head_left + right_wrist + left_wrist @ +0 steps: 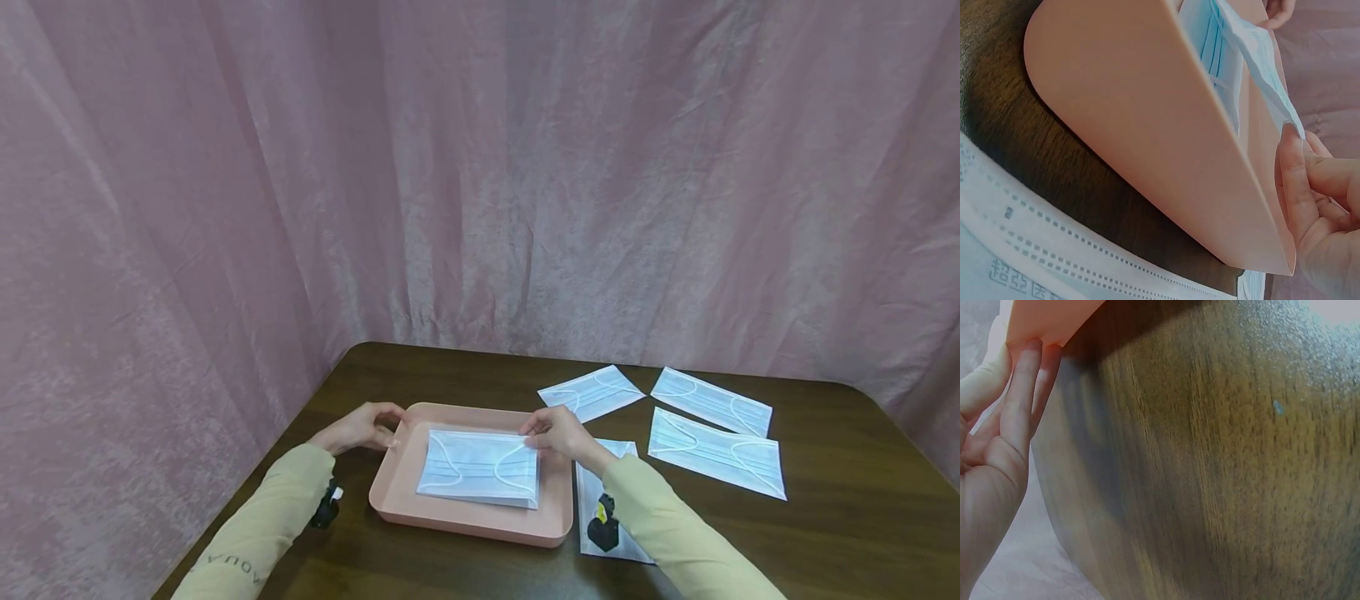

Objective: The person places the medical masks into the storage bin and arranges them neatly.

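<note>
A pink tray [468, 533] stands on the table in front of the person. Inside it lies a pale blue face mask [480, 468] with white ear loops, and in the right wrist view more mask layers show beneath it. The right hand [561, 432] pinches the mask's far right corner between thumb and fingers, lifting that end, as the right wrist view shows the mask [1266, 69] raised at an angle. At the tray's left far corner, the left hand [367, 427] grips the rim, thumb on one side and fingers against the outer wall [1054, 322].
Right of the tray, partly beneath the right forearm, a face mask [596, 492] lies on the brown wooden table [840, 467]. Farther right and back are more masks: one [592, 393] behind the right hand, two others [712, 402] [716, 452] beyond. A pink curtain [480, 183] hangs behind.
</note>
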`<state>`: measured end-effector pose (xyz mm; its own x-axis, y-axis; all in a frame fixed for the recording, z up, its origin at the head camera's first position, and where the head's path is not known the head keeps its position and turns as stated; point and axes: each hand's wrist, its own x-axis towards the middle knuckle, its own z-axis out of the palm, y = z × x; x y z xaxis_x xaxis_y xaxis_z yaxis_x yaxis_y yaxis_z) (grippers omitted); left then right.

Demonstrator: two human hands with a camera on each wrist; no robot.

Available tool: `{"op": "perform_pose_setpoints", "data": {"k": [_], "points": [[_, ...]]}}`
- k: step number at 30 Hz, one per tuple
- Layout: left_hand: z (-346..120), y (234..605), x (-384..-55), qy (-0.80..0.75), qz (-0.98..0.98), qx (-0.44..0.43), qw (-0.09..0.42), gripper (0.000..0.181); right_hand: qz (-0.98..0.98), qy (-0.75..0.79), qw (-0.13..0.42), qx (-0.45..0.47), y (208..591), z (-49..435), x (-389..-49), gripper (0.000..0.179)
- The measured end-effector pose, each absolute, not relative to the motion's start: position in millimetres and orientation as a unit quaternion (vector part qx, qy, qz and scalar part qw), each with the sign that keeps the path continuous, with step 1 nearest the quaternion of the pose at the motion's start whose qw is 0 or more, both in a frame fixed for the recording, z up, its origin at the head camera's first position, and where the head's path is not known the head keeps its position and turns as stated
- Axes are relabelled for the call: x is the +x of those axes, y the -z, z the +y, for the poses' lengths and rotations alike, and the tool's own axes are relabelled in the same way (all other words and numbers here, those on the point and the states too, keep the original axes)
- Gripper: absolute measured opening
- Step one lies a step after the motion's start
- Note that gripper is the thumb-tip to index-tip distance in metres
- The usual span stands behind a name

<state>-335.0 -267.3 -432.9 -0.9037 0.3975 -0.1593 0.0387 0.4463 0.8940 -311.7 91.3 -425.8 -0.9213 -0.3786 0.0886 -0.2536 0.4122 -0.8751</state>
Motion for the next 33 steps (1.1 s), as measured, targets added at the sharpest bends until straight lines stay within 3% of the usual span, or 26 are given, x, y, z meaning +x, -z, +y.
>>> {"op": "perform_pose_setpoints", "data": {"k": [33], "points": [[-265.6,430.7,-331.7,-0.503,0.838,0.129,0.167,0.044,0.873,0.445,0.057,-0.191,431.0,83.9,-313.4,0.016]]}}
